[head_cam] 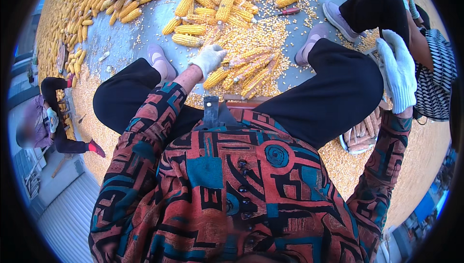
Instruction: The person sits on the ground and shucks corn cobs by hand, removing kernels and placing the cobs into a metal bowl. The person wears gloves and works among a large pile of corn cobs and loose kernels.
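My left hand (208, 61), in a white knit glove, hangs over the near edge of the loose kernels with curled fingers. Its palm side is hidden, so I cannot tell whether it holds anything. Just right of it lies a bundle of partly stripped corn ears (250, 69) on a bed of yellow kernels (246, 40). Beyond them is a heap of full corn ears (210, 5). A screwdriver (290, 11) with a red handle rests to the heap's right. Out past my right knee, my gloved right hand (396, 69) is raised with extended fingers, holding nothing visible.
A bowl (357, 150) of bare cobs stands beside my right thigh. At the right sits a person in dark trousers (377, 7), close to my hand. Another gloved person (40, 121) sits far left. A large corn pile (69, 13) spreads at the upper left.
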